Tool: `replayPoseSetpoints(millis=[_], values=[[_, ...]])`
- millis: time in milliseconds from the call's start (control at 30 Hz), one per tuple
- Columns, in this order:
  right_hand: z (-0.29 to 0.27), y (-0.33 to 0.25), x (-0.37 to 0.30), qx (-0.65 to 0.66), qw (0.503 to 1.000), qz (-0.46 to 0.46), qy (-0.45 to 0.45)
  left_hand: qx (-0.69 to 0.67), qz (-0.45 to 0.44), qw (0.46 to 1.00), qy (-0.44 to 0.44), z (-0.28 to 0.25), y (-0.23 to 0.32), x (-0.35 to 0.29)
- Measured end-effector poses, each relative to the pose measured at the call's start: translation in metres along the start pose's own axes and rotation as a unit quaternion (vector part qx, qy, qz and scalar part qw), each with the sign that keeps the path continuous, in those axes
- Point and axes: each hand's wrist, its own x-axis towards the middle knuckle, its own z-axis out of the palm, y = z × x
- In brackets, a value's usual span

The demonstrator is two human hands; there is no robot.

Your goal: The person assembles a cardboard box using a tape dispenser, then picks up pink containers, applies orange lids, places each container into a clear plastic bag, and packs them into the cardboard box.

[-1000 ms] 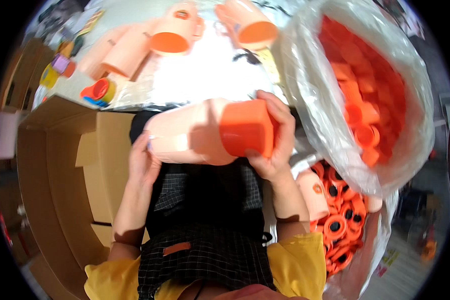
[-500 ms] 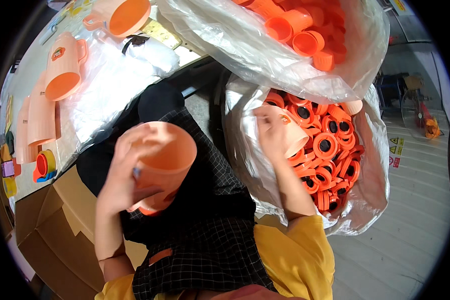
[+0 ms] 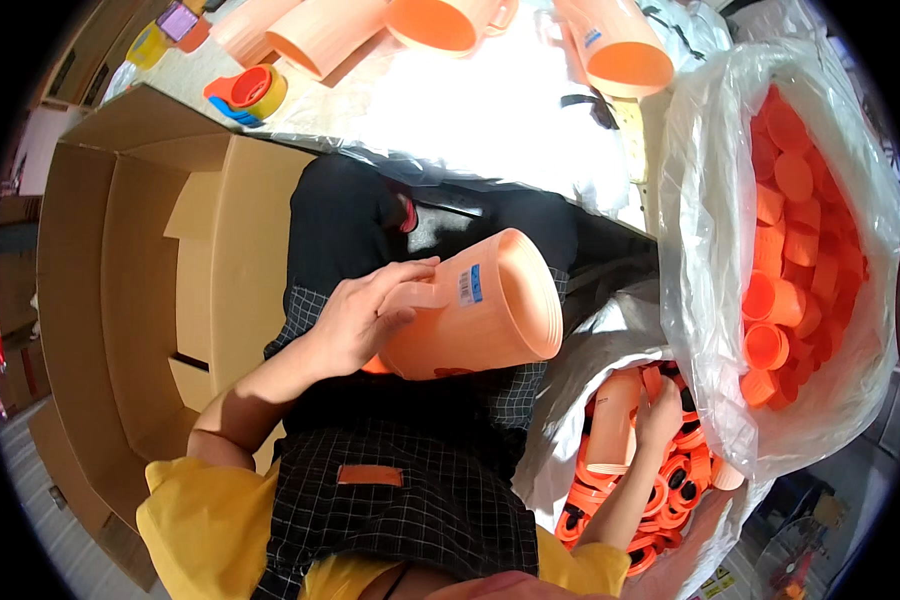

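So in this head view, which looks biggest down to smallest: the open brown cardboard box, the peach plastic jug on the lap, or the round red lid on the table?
1. Open brown cardboard box.
2. Peach plastic jug, held by the left hand; nearness to the camera enlarges it.
3. Round red lid, farther off.

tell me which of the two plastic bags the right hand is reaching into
The lower plastic bag, holding ring-shaped orange lids, by the right hand; the upper plastic bag holds orange caps.

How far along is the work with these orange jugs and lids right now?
Looks done: several jugs lie on the table. In hand: the left hand holds a peach jug over the lap while the right hand reaches into the bag of lids. Left: that jug has no lid yet, the cardboard box looks empty, and the bag of cups is full.
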Motion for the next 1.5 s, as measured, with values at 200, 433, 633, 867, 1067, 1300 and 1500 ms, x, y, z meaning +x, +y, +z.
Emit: replayPoseSetpoints(millis=[200,433,633,867,1067,1300,1500], values=[[0.032,-0.069,0.002,0.541,0.836,0.09,-0.02,-0.088,0.039,0.995,-0.02,-0.006,-0.01,0.011],[0.042,-0.209,0.003,0.43,0.854,-0.071,0.283,-0.114,-0.007,0.993,0.013,-0.014,-0.016,0.003],[0.013,-0.224,0.008,0.584,0.805,0.028,0.101,-0.131,0.029,0.991,-0.002,-0.009,-0.022,0.003],[-0.103,-0.263,0.034,0.37,0.794,-0.471,0.102,-0.137,-0.002,0.988,-0.076,-0.018,-0.017,0.005],[-0.096,-0.253,0.018,0.379,0.798,-0.463,0.076,-0.193,-0.009,0.979,-0.064,-0.02,-0.033,0.009],[-0.092,-0.254,0.007,0.366,0.804,-0.464,0.059,-0.211,-0.015,0.975,-0.062,-0.012,-0.035,0.003],[-0.089,-0.262,0.015,0.438,0.859,-0.264,-0.013,0.136,0.131,0.982,-0.006,0.03,0.016,-0.026]])
